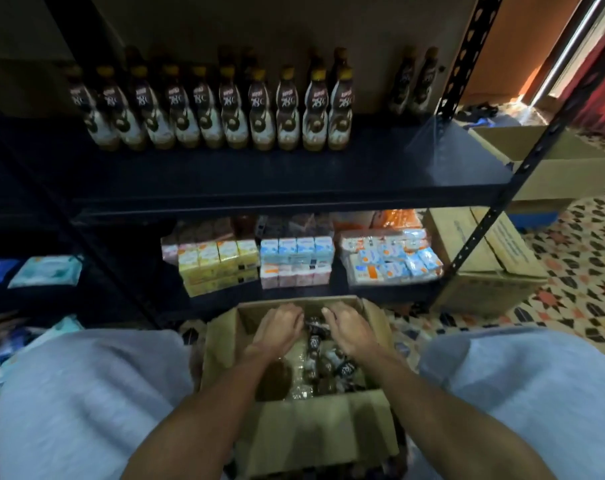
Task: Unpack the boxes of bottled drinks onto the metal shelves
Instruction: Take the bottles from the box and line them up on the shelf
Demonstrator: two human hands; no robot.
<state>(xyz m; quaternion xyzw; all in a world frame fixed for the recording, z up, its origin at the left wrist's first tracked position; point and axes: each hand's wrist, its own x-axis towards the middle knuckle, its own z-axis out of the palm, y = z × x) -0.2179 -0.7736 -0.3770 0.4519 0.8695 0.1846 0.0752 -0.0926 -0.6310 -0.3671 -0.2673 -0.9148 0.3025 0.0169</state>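
The black metal shelving unit [294, 174] fills the view and serves as the reference for all positions. On its upper shelf, toward the back, stands a row of brown-and-white bottled coffee drinks [221, 109] with yellow caps, upright and shoulder to shoulder, with two more bottles [413, 84] set apart near the right post; the front half of that shelf is bare. The shelf below holds shrink-wrapped packs of small drink cartons [296, 259]. To the right of the unit, on the patterned floor, sit closed cardboard boxes [484, 261]. Directly in front of the unit, between the person's knees, is the open cardboard box [294, 420], flaps folded out, holding the remaining bottles [315, 344] lying loosely among crumpled clear plastic wrap [299, 365]. Both hands are inside the box at its far end: the left hand [277, 329] and the right hand [346, 329] have fingers curled down over bottles, but whether either grip has closed on one cannot be told, as the fingertips are hidden. Assessment: the bottles are rigid plastic, full and so moderately heavy, with smooth glossy sleeves likely to be slippery, more so with loose film clinging. The pinched waist of the body looks the most secure place to take hold; the neck under the cap is a fair alternative. Loose wrap may snag on lifting.
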